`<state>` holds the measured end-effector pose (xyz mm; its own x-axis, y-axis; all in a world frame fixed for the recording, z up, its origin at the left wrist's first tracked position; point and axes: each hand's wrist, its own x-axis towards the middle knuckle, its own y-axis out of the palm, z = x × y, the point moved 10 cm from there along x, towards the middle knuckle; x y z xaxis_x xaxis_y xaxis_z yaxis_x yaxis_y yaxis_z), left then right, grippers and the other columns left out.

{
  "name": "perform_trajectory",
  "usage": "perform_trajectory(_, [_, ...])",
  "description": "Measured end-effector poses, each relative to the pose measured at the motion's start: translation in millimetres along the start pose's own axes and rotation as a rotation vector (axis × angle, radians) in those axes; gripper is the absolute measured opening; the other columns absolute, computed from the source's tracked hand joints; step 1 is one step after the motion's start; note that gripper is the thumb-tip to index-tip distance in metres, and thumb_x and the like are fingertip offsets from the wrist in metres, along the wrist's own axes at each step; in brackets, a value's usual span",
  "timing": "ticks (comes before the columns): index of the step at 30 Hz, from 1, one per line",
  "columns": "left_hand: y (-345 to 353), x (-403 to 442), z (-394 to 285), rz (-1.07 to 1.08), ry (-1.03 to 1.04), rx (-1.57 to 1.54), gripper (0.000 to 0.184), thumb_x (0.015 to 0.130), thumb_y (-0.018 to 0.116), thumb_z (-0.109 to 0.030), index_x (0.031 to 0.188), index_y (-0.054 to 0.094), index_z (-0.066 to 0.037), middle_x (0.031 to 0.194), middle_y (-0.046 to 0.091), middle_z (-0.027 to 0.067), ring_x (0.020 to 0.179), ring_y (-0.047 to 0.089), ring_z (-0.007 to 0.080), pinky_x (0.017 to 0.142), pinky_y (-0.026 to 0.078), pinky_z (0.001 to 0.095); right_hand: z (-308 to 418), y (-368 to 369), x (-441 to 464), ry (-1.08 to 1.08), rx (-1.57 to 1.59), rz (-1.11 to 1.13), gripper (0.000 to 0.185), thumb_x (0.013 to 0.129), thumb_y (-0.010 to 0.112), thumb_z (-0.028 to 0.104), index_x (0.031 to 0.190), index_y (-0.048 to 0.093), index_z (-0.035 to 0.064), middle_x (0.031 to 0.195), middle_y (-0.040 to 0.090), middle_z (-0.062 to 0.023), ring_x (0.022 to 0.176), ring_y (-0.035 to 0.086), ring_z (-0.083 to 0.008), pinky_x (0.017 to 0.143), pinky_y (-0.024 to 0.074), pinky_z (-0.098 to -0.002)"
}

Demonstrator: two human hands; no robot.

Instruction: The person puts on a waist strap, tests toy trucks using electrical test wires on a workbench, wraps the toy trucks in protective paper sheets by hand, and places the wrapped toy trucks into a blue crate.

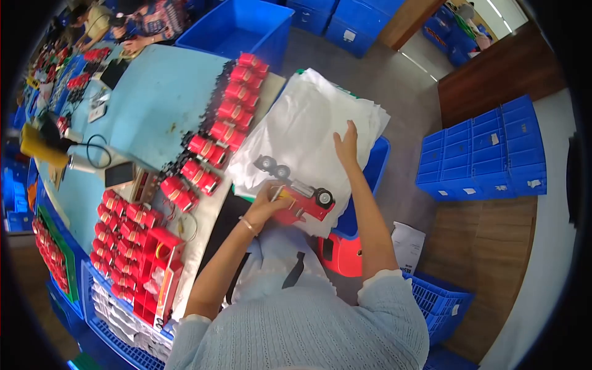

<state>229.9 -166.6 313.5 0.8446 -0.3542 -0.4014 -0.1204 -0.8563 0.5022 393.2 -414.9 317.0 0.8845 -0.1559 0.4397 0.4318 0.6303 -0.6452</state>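
Note:
My left hand (pixel 266 206) is closed around a toy truck (pixel 313 207) with a red cab, dark chassis and black wheels. The truck lies tilted on its side above a stack of white sheets (pixel 302 117), its wheels facing up and away from me. My right hand (pixel 347 146) is apart from the truck, over the right side of the sheets, with its fingers stretched out and nothing in them. Left of the stack, a row of similar red toy trucks (pixel 225 134) runs along the edge of the light-blue table (pixel 148 92).
More red truck cabs (pixel 126 243) crowd the table's near left, beside a red divided tray (pixel 147 299). A blue bin (pixel 377 166) sits under the sheets. Blue crates (pixel 481 154) are stacked at right. Another large blue bin (pixel 237 28) stands behind; other people work at far left.

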Motion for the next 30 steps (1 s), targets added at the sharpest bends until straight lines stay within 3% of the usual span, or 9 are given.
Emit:
perform_trajectory(2, [0, 54, 29, -0.022, -0.055, 0.156, 0.048, 0.073, 0.068, -0.009, 0.112, 0.041, -0.004, 0.105, 0.054, 0.0096, 0.092, 0.054, 0.0168, 0.084, 0.043, 0.0289, -51, 5, 19, 0.045, -0.065, 0.007, 0.053, 0.074, 0.063, 0.011, 0.120, 0.041, -0.0048, 0.123, 0.042, -0.0245, 0.117, 0.039, -0.0365, 0.101, 0.0299, -0.0383])
perform_trajectory(6, [-44, 113, 91, -0.115, -0.125, 0.177, 0.049, 0.072, 0.069, -0.007, 0.110, 0.039, -0.002, 0.098, 0.055, 0.0118, 0.089, 0.058, 0.0184, 0.079, 0.048, 0.0301, -137, 5, 24, 0.530, -0.292, -0.005, 0.054, 0.070, 0.067, 0.015, 0.115, 0.044, -0.0031, 0.116, 0.048, -0.0204, 0.110, 0.044, -0.0348, 0.094, 0.0356, -0.0391])
perform_trajectory(10, [-86, 105, 128, -0.234, -0.186, 0.003, 0.049, 0.071, 0.070, -0.006, 0.109, 0.040, 0.000, 0.097, 0.055, 0.0097, 0.086, 0.057, 0.0161, 0.078, 0.046, 0.0288, -152, 44, 12, 0.775, -0.023, 0.215, 0.055, 0.067, 0.070, 0.017, 0.113, 0.046, -0.0007, 0.114, 0.050, -0.0154, 0.107, 0.046, -0.0320, 0.087, 0.0393, -0.0392])
perform_trajectory(14, [-92, 99, 136, -0.259, -0.190, 0.102, 0.047, 0.070, 0.071, -0.005, 0.107, 0.043, 0.000, 0.095, 0.055, 0.0077, 0.084, 0.055, 0.0142, 0.078, 0.045, 0.0278, -145, 69, 15, 0.631, -0.169, 0.449, 0.053, 0.066, 0.071, 0.015, 0.111, 0.048, 0.0017, 0.102, 0.057, -0.0110, 0.101, 0.051, -0.0285, 0.086, 0.0394, -0.0382])
perform_trajectory(17, [-84, 99, 126, -0.239, -0.160, 0.130, 0.046, 0.070, 0.071, -0.005, 0.106, 0.045, 0.001, 0.094, 0.055, 0.0071, 0.084, 0.055, 0.0135, 0.077, 0.045, 0.0278, -74, 27, 55, -0.017, -0.478, -0.018, 0.044, 0.067, 0.070, 0.016, 0.106, 0.053, 0.0043, 0.090, 0.062, -0.0090, 0.089, 0.056, -0.0272, 0.085, 0.0387, -0.0391])
perform_trajectory(21, [-72, 100, 105, -0.201, -0.113, 0.175, 0.044, 0.071, 0.071, -0.007, 0.106, 0.046, 0.001, 0.093, 0.056, 0.0066, 0.084, 0.055, 0.0131, 0.077, 0.045, 0.0279, -62, 14, 98, -0.134, -0.656, -0.192, 0.029, 0.071, 0.066, 0.015, 0.097, 0.057, 0.0066, 0.085, 0.061, -0.0069, 0.082, 0.057, -0.0264, 0.084, 0.0379, -0.0406])
perform_trajectory(24, [-75, 102, 104, -0.189, -0.117, 0.249, 0.042, 0.072, 0.071, -0.008, 0.105, 0.047, 0.001, 0.092, 0.056, 0.0056, 0.083, 0.054, 0.0127, 0.076, 0.045, 0.0278, -134, 53, 105, 0.206, -0.881, 0.354, 0.017, 0.077, 0.060, 0.014, 0.092, 0.057, 0.0060, 0.096, 0.058, -0.0085, 0.086, 0.055, -0.0261, 0.082, 0.0386, -0.0428])
perform_trajectory(28, [-100, 109, 130, -0.243, -0.043, 0.297, 0.038, 0.074, 0.069, -0.012, 0.104, 0.049, 0.001, 0.091, 0.059, 0.0088, 0.080, 0.058, 0.0190, 0.073, 0.047, 0.0311, -82, 54, 102, -0.120, -0.701, 0.388, 0.010, 0.081, 0.051, 0.013, 0.077, 0.057, 0.0060, 0.098, 0.057, -0.0110, 0.086, 0.055, -0.0241, 0.073, 0.0419, -0.0435])
perform_trajectory(30, [-86, 84, 90, -0.339, 0.193, 1.034, 0.035, 0.074, 0.068, -0.013, 0.102, 0.052, 0.000, 0.091, 0.060, 0.0129, 0.080, 0.059, 0.0261, 0.072, 0.047, 0.0343, -39, 36, 94, -0.155, -0.505, 0.398, 0.012, 0.082, 0.051, 0.013, 0.086, 0.056, 0.0040, 0.101, 0.057, -0.0121, 0.088, 0.055, -0.0260, 0.077, 0.0419, -0.0426])
